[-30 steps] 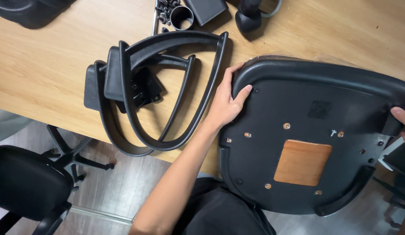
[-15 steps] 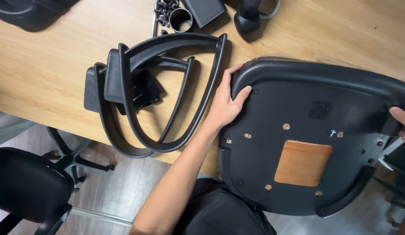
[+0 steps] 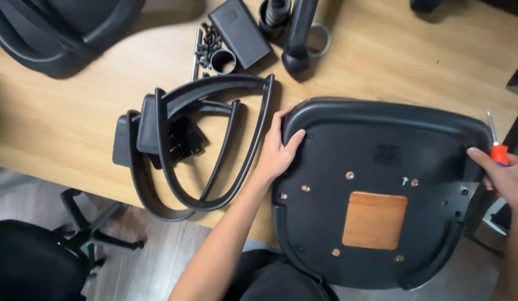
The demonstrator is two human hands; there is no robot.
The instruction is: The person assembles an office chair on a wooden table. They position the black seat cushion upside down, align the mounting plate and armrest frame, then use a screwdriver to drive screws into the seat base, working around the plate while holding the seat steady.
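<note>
On the wooden table, our left hand grips the upturned black plastic chair seat; our right hand, holding a red-handled screwdriver, steadies its far edge.

We judge we are positioning it; screws come next.

right hand cut off at edge, screwdriver mostly hidden — screws too small
</note>
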